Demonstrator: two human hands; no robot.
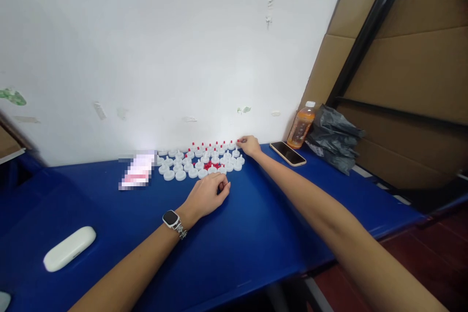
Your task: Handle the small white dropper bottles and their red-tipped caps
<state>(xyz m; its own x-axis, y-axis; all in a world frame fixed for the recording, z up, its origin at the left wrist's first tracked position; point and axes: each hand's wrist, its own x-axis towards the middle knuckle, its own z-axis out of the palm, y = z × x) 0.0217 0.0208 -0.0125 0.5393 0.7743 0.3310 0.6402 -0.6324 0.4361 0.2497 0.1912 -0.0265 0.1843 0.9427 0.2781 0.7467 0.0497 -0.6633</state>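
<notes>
White plastic nozzle caps (180,175) stand in a cluster on the blue table by the wall, several of them topped with small red tips. Loose red tips (212,165) lie in a pile among them. At the back right of the cluster, my right hand (250,146) pinches a small red tip (238,141) at the top of a white cap that is partly hidden by the fingers. My left hand (210,192) rests on the table just in front of the cluster, fingers curled in towards the thumb; whatever is inside them, if anything, is hidden. A watch is on the left wrist.
Right of the caps lies a phone (287,153), with an orange drink bottle (301,125) and a dark plastic bag (334,134) behind it. A blurred-out pink and white item (138,170) is at the left. Nearer stands a white oblong case (69,248). Cardboard (413,63) leans at the right.
</notes>
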